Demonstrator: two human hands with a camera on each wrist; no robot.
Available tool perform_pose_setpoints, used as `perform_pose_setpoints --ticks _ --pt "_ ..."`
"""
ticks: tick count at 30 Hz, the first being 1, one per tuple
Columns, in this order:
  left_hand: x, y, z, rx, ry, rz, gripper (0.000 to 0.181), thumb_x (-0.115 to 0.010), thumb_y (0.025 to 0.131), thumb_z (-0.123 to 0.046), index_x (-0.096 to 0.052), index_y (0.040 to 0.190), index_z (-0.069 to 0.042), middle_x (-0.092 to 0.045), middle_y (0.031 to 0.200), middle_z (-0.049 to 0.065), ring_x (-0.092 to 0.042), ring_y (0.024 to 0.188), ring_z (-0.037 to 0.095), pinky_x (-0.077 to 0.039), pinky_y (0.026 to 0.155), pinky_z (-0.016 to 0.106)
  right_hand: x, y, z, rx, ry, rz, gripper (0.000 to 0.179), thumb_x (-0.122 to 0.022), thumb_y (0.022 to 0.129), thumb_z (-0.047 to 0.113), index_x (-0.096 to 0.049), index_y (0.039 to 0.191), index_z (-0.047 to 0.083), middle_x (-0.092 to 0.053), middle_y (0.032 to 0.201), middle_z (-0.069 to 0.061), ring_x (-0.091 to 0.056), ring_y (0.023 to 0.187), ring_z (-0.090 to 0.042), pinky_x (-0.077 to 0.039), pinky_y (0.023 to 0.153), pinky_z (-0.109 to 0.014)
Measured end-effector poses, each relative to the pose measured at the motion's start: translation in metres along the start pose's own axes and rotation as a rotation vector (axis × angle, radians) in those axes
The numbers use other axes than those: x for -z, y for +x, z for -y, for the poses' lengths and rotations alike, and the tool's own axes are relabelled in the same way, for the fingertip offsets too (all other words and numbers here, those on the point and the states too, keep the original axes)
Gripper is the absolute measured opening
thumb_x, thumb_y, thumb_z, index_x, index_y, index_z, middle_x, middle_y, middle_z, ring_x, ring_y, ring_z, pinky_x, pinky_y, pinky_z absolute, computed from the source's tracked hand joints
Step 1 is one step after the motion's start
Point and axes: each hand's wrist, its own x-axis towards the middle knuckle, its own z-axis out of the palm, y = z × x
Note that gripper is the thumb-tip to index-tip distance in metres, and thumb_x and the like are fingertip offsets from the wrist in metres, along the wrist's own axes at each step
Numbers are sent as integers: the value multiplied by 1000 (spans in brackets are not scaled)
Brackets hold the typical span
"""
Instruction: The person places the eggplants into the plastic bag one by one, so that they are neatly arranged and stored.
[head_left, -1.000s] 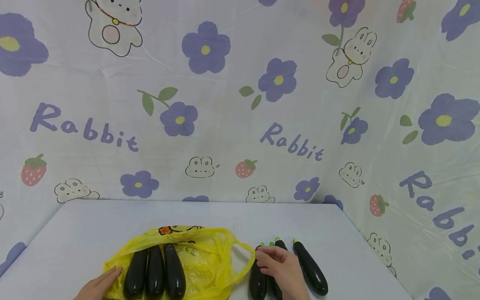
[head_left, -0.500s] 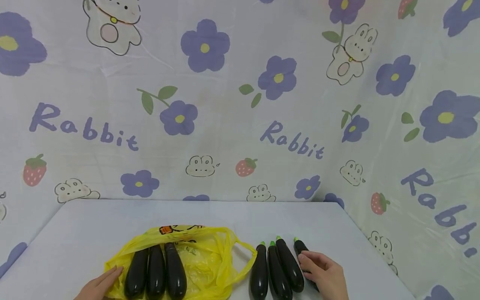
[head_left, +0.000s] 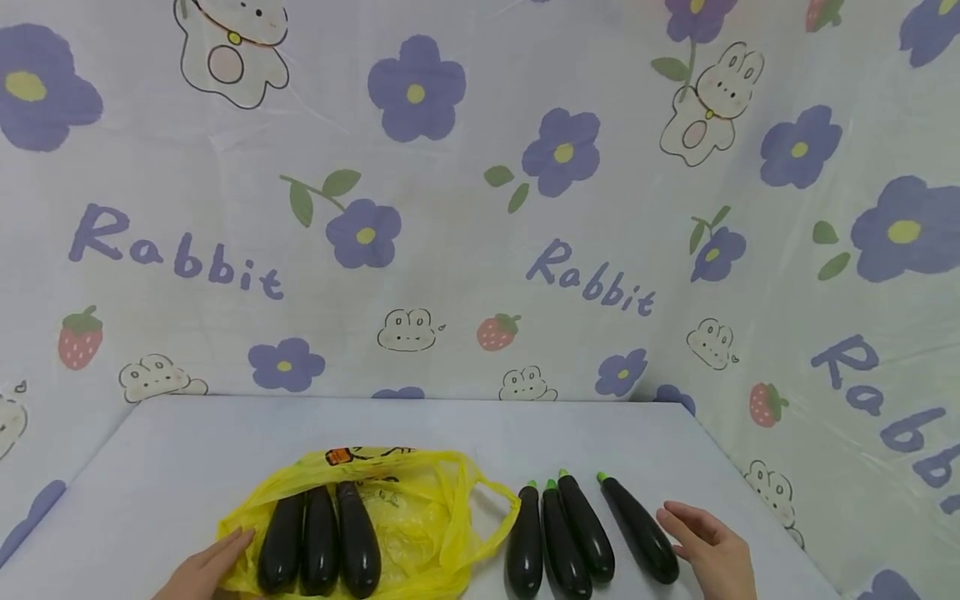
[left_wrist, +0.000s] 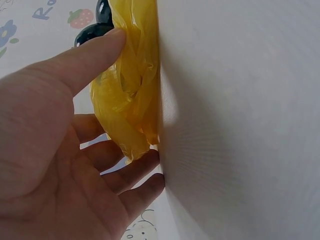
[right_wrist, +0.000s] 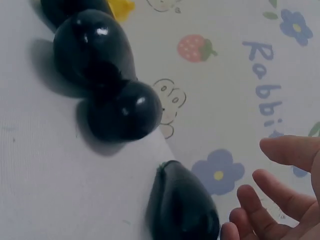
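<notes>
A yellow plastic bag point(head_left: 420, 537) lies on its side with its mouth toward me. Three dark eggplants point(head_left: 320, 542) rest in its opening. My left hand point(head_left: 204, 568) touches the bag's left edge, fingers loosely extended; in the left wrist view the thumb point(left_wrist: 92, 59) lies against the yellow plastic. To the right of the bag, three more eggplants point(head_left: 567, 554) lie close together, and another eggplant point(head_left: 640, 531) lies slanted apart from them. My right hand point(head_left: 708, 546) hovers just right of that one with nothing in it, fingers relaxed and apart in the right wrist view.
The white table point(head_left: 420, 423) runs back to a cloth backdrop point(head_left: 450, 283) printed with rabbits, flowers and strawberries. The bag's handle loop point(head_left: 504, 533) stretches right, its end at the nearest loose eggplant. The cloth also borders the table's right side.
My right hand has moved right, from over the loose eggplants to beyond the rightmost one, which lies slightly farther right. My left hand has stayed at the bag's edge.
</notes>
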Motion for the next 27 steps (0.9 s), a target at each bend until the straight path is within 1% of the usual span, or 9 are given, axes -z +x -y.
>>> perform_pose_setpoints --ticks 4,5,8,13,15,18,21,22,27 --pt "-2 -1 2 4 -26 -13 102 -80 82 -13 -14 149 -53 -50 138 4 -50 112 -1 -57 68 33 4 3 -6 16 -20 -19 74 -74 84 52 -57 131 -2 -57 127 -26 -54 111 -38 -47 95 -52" --pt "-2 -1 2 0 -50 -16 101 -80 82 -12 -17 150 -52 -45 140 -7 -50 112 -2 -57 68 33 4 3 -7 24 -24 -26 74 -75 83 51 -58 130 -3 -58 126 -26 -54 110 -39 -48 94 -52" --pt "2 0 -1 -30 -116 1 99 -78 83 -8 -19 151 -50 -29 139 -22 -46 113 -6 -57 68 31 3 5 -12 28 -42 -51 74 -80 80 49 -60 127 -4 -62 122 -24 -57 108 -40 -53 86 -48" --pt "4 0 -2 -48 -126 -4 101 -79 82 -7 -18 150 -51 -22 138 -30 -47 112 -6 -57 66 30 -1 5 -18 4 -44 -68 75 -85 75 45 -60 126 -4 -61 120 -25 -58 106 -42 -53 82 -48" --pt "4 -1 -1 -42 -122 2 100 -79 82 -8 -19 150 -51 -31 141 -22 -47 112 -6 -57 66 30 -4 5 -18 -9 -31 -69 72 -85 75 41 -60 126 -3 -60 121 -27 -56 107 -42 -51 86 -52" --pt "4 -2 0 -19 -113 16 99 -78 84 -9 -17 149 -52 -35 140 -17 -47 112 -6 -57 67 30 -7 6 -19 -25 -17 -76 65 -85 77 32 -60 126 -3 -59 121 -27 -55 108 -43 -48 89 -55" --pt "4 -3 2 -12 -109 18 99 -77 84 -9 -16 148 -53 -34 140 -19 -47 112 -6 -57 68 30 -9 7 -19 -37 -10 -78 62 -86 77 27 -61 125 -3 -59 121 -28 -54 108 -43 -49 86 -55" --pt "4 -3 2 -11 -106 14 99 -77 84 -9 -16 148 -53 -27 137 -26 -46 113 -6 -57 68 30 -9 8 -20 -40 -16 -80 62 -86 76 27 -61 124 -3 -60 121 -28 -55 107 -43 -50 83 -53" --pt "3 -1 0 -45 -113 -16 98 -78 83 -8 -20 151 -48 -21 139 -29 -43 116 -7 -56 69 29 -8 12 -24 -72 -53 -74 66 -88 74 29 -61 124 -4 -57 124 -31 -56 107 -44 -54 71 -43"
